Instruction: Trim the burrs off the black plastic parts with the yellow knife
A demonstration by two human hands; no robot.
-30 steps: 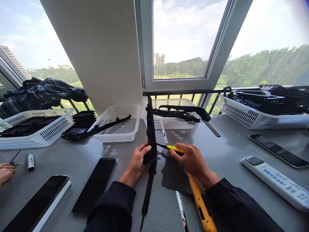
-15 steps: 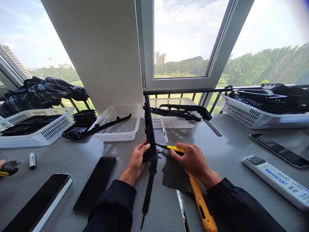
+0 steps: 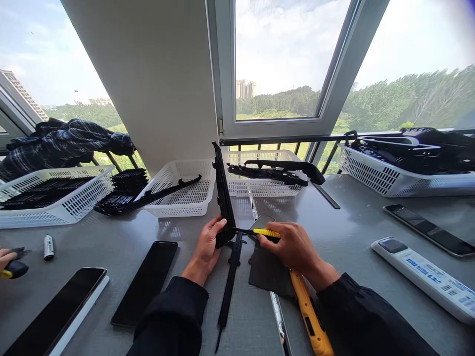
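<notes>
My left hand (image 3: pixel 206 247) is closed round the lower end of a long black plastic part (image 3: pixel 222 190), which stands up at a slight tilt. In my right hand (image 3: pixel 295 244) is a slim knife-like tool (image 3: pixel 267 233) with a yellow and black handle. Its thin dark tip touches, or nearly touches, the plastic part's lower end beside my left fingers. A black caliper (image 3: pixel 229 287) lies on the table below the part. Beneath my right hand are a dark cloth (image 3: pixel 265 269) and a yellow-orange handheld tool (image 3: pixel 309 314).
White baskets (image 3: pixel 185 210) with black parts line the back of the grey table (image 3: pixel 178 341). Phones (image 3: pixel 146 282) lie left and right, with a white labelled device (image 3: pixel 426 277) at right. Another person's hand (image 3: pixel 5 258) holds a yellow-black tool at the left edge, near a marker (image 3: pixel 49 247).
The plastic part's top has tipped left, and its lower end has shifted slightly left. The tool in my right hand has followed it left. More of the other person's hand shows.
</notes>
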